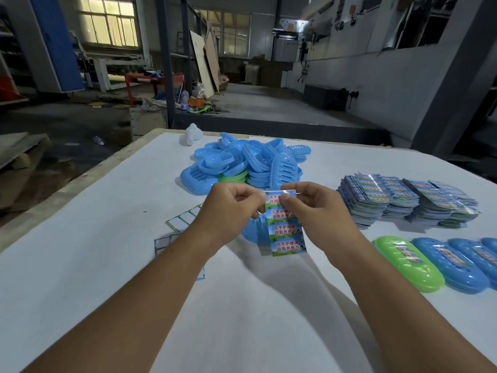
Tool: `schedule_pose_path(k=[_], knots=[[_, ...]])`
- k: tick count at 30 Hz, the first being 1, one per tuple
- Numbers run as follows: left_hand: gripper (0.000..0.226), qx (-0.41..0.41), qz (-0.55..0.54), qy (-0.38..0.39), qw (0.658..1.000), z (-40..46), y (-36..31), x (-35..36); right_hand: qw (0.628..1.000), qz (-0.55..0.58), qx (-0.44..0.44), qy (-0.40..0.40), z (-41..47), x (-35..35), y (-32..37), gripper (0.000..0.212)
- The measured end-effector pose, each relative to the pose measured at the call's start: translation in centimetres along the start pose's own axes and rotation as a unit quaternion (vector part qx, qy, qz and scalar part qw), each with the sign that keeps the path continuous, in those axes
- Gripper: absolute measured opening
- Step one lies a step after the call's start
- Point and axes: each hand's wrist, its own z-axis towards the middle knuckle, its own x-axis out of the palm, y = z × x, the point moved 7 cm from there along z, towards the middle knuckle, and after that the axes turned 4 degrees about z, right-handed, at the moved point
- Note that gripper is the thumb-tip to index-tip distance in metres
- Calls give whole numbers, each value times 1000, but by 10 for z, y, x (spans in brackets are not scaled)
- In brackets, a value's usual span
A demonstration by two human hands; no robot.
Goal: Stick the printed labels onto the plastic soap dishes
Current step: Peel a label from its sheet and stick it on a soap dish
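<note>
The white table (107, 265) carries, beyond the grip, a heap of unlabelled soap dishes (242, 160); to its right lie label stacks (403, 203) and a row of finished dishes (430, 262). The label strip (285, 227) hangs long axis downward from the grip, over a blue dish (251, 232) just beneath. The left hand (231, 208) and right hand (314, 208) both pinch the strip's top edge, seemingly peeling the uppermost label, equally near.

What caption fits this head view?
Both hands, left hand and right hand, pinch a label strip above a blue soap dish.
</note>
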Motion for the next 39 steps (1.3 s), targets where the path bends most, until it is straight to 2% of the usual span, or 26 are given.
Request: schedule_pose_path(k=[5, 16, 18, 21, 23, 26, 32, 39], knots=[[24, -6, -12, 5, 1000, -1, -1, -1, 1000, 1, 14, 13, -1, 1, -2, 13], [23, 6, 5, 15, 1000, -2, -1, 0, 1000, -16, 16, 7, 0, -1, -4, 17], [21, 12, 10, 16, 1000, -2, -1, 1, 996, -82, -14, -37, 1, -7, -3, 23], [19, 24, 16, 25, 999, -3, -1, 3, 955, -256, -116, -94, 0, -10, 8, 20], [17, 37, 24, 29, 999, -4, -2, 5, 951, -263, -143, -76, -2, -6, 10, 14], [13, 49, 44, 28, 997, -5, -2, 7, 944, -287, -157, -45, -6, 3, 12, 17], [10, 71, 96, 25, 993, -8, -5, 11, 926, -337, -156, -59, -10, 4, 17, 18], [12, 100, 150, 2, 984, -12, -11, 14, 912, -378, -140, -76, -11, 6, 17, 44]])
